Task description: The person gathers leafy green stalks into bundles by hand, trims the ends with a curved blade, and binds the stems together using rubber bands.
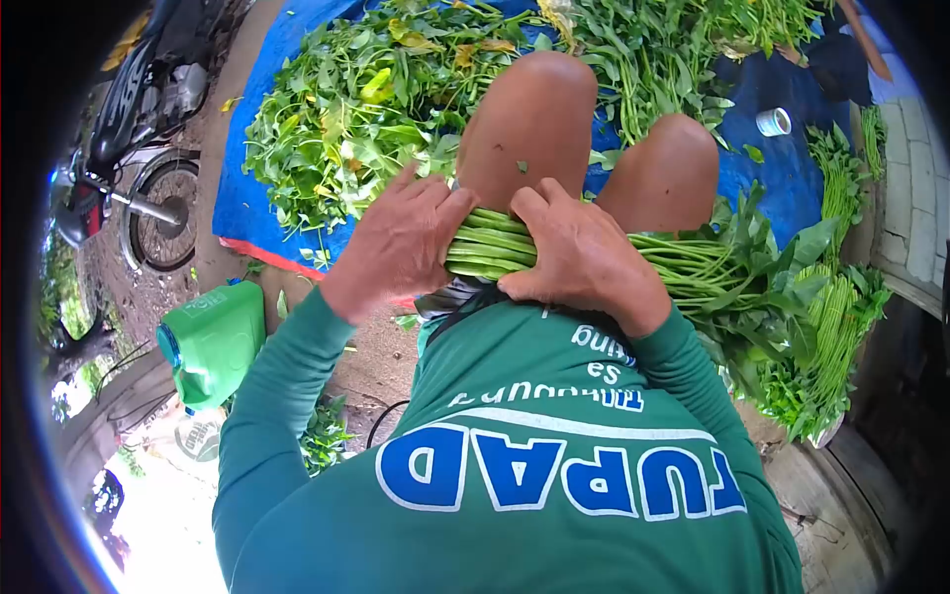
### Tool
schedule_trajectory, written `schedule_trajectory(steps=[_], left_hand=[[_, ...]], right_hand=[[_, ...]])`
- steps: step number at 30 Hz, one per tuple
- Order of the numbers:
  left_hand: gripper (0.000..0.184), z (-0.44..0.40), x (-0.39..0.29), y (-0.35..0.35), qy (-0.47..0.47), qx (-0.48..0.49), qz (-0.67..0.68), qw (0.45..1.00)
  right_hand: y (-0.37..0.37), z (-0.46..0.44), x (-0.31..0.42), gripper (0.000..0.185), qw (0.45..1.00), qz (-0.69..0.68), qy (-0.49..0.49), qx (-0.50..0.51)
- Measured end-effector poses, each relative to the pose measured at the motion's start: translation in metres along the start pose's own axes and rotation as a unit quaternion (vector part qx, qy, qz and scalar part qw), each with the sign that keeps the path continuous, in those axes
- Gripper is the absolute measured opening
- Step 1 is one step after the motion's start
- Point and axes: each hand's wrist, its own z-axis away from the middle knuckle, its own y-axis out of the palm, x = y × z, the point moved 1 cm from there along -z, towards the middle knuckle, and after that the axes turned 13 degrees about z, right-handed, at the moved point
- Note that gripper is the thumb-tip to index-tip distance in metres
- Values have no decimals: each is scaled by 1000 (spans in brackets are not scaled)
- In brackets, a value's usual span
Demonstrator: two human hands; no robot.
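A bundle of green leafy stems lies across my lap, its stalk ends toward the left and its leaves toward the right. My left hand is wrapped round the left end of the stalks. Just to its right, my right hand grips the same bundle, fingers over the top and thumb below. Between the two hands a short stretch of stalks shows. The leaves spread out beyond my right wrist.
Loose greens are heaped on a blue tarp. More bundled stems lie at the right, near a small white container. A green jug and a motorcycle are at the left. Another person's arm shows at top right.
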Motion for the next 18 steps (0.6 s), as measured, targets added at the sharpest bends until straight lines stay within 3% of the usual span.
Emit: schedule_trajectory(steps=[3,6,9,13,14,18], left_hand=[[67,-10,13,1,-16,48,89,995],[61,-23,-1,-31,64,47,-13,997],[60,-52,-31,-78,131,4,-104,986],[63,-107,-10,-76,264,-56,-154,951],[67,-112,8,-69,246,4,-139,959],[72,-111,54,-44,267,-79,-99,955]], right_hand=[[-4,0,3,77,1000,15,8,8],[-14,12,2,77,1000,-14,5,-24],[-27,24,6,81,989,-15,23,-147],[-18,9,-24,70,966,75,68,-237],[-3,-1,-32,58,968,98,101,-207],[4,-5,-16,48,966,122,134,-182]])
